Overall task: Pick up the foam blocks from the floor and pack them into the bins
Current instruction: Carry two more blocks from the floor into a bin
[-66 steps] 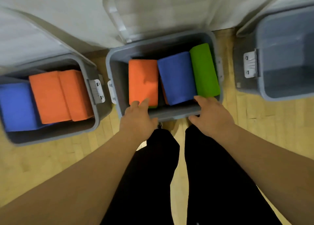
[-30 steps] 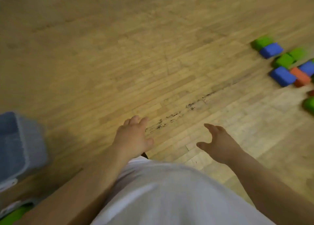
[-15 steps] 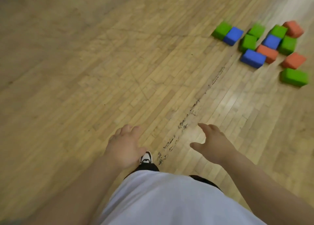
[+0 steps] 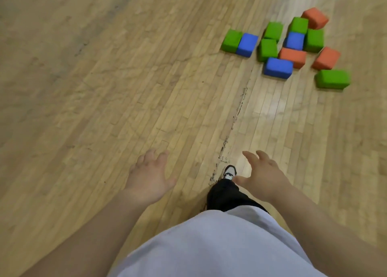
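Observation:
Several foam blocks lie in a loose cluster on the wooden floor at the upper right: a blue block [image 4: 278, 67] nearest me, a green block [image 4: 332, 79] to its right, an orange block [image 4: 326, 58], and a green and blue pair [image 4: 239, 42] on the left. My left hand [image 4: 149, 177] and my right hand [image 4: 262, 175] hang in front of me with relaxed fingers, holding nothing, well short of the blocks. No bin is in view.
Bare wooden floor [image 4: 104, 88] spreads left and ahead. A dark scuff line [image 4: 236, 117] runs from my shoe [image 4: 229, 172] toward the blocks. My white shirt fills the bottom of the view.
I have turned away from the bins, which have left the view. The block cluster has come closer and shifted toward the centre. Both hands stay empty.

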The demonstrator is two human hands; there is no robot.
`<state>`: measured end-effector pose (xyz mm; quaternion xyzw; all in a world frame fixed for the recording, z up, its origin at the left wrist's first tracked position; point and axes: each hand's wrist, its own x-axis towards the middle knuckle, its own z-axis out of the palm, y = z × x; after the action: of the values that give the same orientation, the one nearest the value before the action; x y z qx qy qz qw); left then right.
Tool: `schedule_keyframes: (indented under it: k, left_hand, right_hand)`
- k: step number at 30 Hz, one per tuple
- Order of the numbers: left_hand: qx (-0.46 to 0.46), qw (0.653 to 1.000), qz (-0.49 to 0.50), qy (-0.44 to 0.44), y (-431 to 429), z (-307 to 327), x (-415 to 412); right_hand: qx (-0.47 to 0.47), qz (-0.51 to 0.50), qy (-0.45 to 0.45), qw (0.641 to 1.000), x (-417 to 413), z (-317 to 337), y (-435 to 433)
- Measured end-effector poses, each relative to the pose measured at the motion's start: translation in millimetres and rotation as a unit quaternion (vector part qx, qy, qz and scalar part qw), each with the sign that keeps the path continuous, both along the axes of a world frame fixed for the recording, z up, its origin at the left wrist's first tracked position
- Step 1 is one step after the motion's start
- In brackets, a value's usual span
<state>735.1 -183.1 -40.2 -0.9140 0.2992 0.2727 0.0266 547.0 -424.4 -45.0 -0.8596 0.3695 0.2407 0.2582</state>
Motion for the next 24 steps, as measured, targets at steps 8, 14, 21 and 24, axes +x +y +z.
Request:
schedule_keyframes:
  k: [8, 14, 21, 24]
  left_hand:
    - [-0.01, 1.0, 0.025, 0.006, -170.9, 18.6, 60.1]
    - [-0.018, 1.0, 0.015, 0.017, -282.9, 24.5, 118.2]
    - [-0.015, 0.999, -0.024, 0.034, -414.4, -3.5, 224.4]
    - [-0.017, 0.998, -0.04, 0.047, -477.1, -13.6, 283.9]
  right_hand:
    - [0.0, 0.031, 0.002, 1.0, 66.6, 21.8, -169.8]
    - [0.014, -0.003, -0.002, 1.0, 118.9, 29.1, -273.1]
    - [0.019, -0.058, 0.001, 0.998, 203.5, 8.9, -393.3]
    - [0.018, -0.08, -0.004, 0.997, 255.1, 1.9, -449.8]
